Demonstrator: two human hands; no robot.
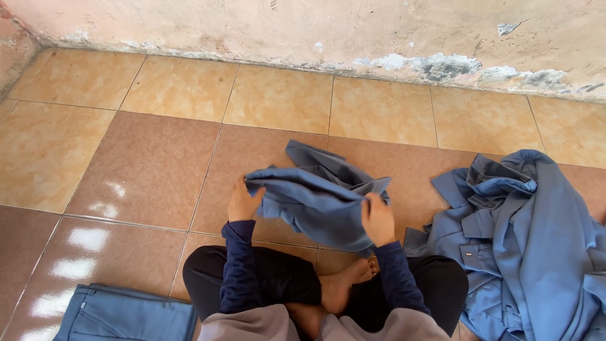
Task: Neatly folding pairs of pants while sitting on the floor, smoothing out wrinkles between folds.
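Head view. A folded blue garment lay nearest, at lower left on the tiled floor. Above the crossed legs, a crumpled grey-blue garment was held up, its far end draped on the tiles. The left hand and right hand each had fingers clenched on its edges. A heap of blue clothes lay at right; beyond stood the peeling wall.

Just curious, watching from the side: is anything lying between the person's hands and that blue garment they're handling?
Nothing visible does. The left hand and the right hand both already have a grip on the blue garment, held above the tiled floor.
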